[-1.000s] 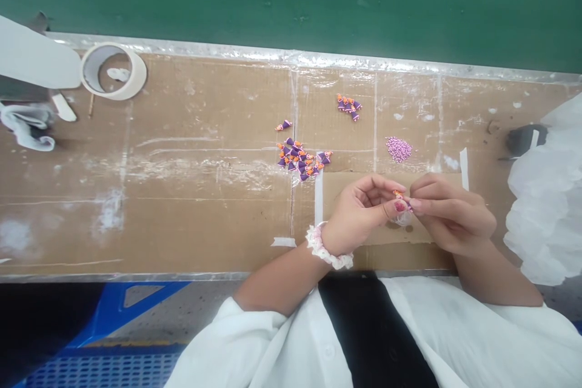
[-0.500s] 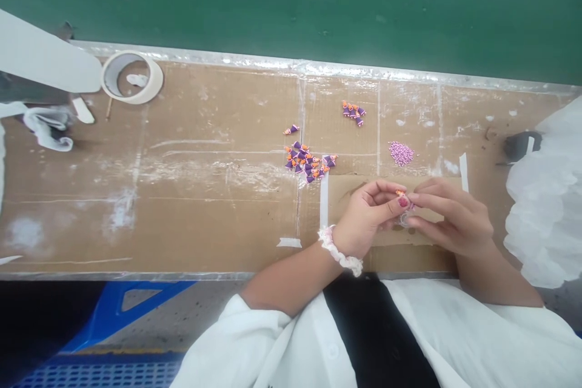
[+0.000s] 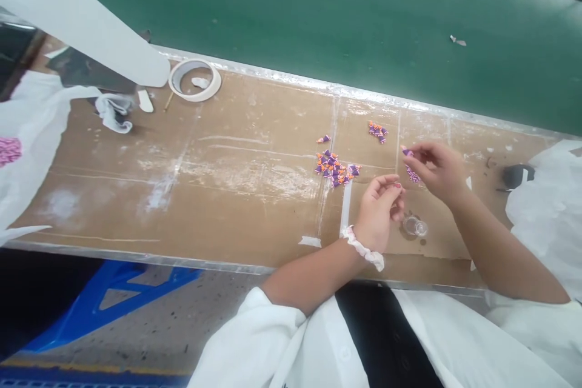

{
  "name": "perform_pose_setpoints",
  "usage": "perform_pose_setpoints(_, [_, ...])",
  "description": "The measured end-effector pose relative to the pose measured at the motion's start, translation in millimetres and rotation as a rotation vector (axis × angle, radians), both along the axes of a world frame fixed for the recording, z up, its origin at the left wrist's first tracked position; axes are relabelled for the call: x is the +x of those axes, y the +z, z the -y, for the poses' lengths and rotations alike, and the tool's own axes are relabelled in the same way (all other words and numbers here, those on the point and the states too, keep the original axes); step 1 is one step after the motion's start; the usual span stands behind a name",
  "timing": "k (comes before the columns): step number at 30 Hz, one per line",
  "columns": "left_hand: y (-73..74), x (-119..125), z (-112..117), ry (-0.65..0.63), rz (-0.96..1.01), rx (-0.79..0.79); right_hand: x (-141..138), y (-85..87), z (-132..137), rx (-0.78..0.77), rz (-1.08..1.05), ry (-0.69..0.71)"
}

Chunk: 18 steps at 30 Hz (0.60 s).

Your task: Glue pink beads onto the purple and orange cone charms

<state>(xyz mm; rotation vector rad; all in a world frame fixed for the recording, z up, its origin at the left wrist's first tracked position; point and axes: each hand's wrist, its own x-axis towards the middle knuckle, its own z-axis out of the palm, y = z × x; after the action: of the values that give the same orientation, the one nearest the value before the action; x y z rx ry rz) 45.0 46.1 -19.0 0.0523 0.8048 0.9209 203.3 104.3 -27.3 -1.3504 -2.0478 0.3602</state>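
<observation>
My right hand (image 3: 436,165) reaches forward over the cardboard-covered bench (image 3: 227,194) and pinches a small purple piece (image 3: 406,150) between thumb and forefinger. A little heap of pink beads (image 3: 413,175) lies just under that hand. My left hand (image 3: 379,211), with a white scrunchie on the wrist, rests on the bench with fingers loosely curled and apart from the thumb, nothing visible in them. A small clear container (image 3: 414,227) stands right beside its thumb. A pile of purple-and-orange pieces (image 3: 334,167) lies to the left, with a smaller group (image 3: 377,129) behind it.
A tape roll (image 3: 195,79) lies at the back left beside a crumpled white scrap (image 3: 113,114). White plastic bags sit at the right edge (image 3: 550,200) and the left edge (image 3: 27,133). A green belt (image 3: 318,12) runs behind the bench. A dark object (image 3: 516,176) lies at the right.
The hands have parted. My right hand moved forward to the beads holding a purple piece. The clear container now stands on the bench. The view swung left and tilted.
</observation>
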Motion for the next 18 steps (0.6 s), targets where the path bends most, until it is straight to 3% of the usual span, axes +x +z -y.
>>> perform_pose_setpoints(4, [-4.8,4.8,0.1,-0.109,0.028,0.017,-6.7,-21.9,-47.6,-0.022,0.269,0.056])
perform_pose_setpoints(7, [-8.5,7.5,0.2,-0.151,0.030,0.023,-12.4,-28.6,-66.8,-0.020,0.318,0.052])
perform_pose_setpoints(9, [-9.6,8.0,-0.2,-0.155,0.028,0.025,-17.1,-27.7,-70.5,0.008,0.357,0.107])
perform_pose_setpoints(18, [-10.1,4.6,-1.0,-0.236,0.090,0.052,-44.8,-19.8,-52.8,0.088,0.523,0.625])
